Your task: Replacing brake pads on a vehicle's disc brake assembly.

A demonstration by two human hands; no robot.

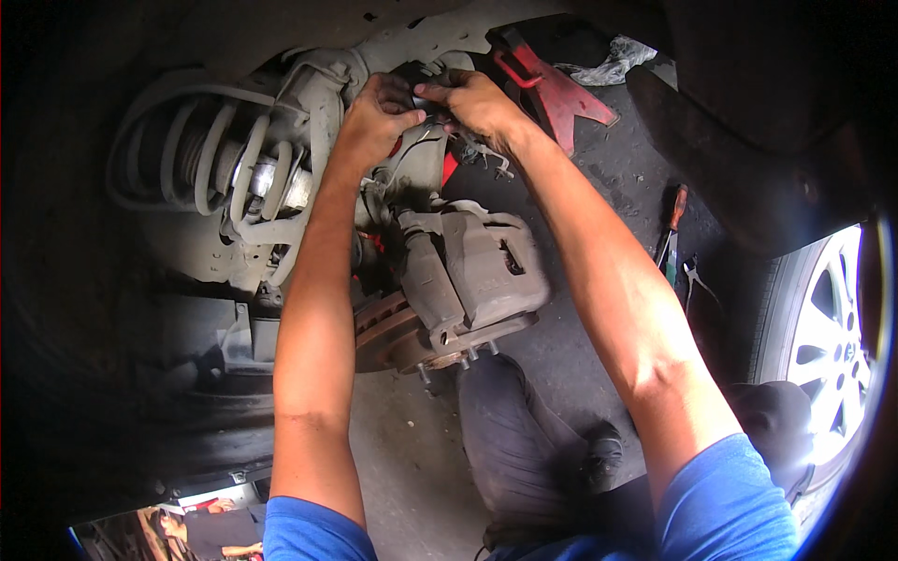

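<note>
Both my arms reach far forward over a brake assembly. My left hand (pixel 379 120) is closed, its thumb and fingers pinched together beside the suspension arm. Close against it on the right, my right hand (pixel 475 103) is also closed, thumb toward the left fingers. Whatever lies between the fingertips is small and dark, and I cannot make it out. A thin cable (pixel 419 150) hangs just under the hands. Nearer to me sits the grey brake caliper (pixel 486 271), clamped over the brake disc (pixel 402 341), whose studs point toward me.
Left of my hands is a coil spring (pixel 217 159) around a strut. A red jack stand (pixel 552 93) stands at the far right. On the floor lie a screwdriver (pixel 677 208) and pliers (pixel 692 271). A wheel (pixel 823 327) is at right, my leg (pixel 510 439) below the disc.
</note>
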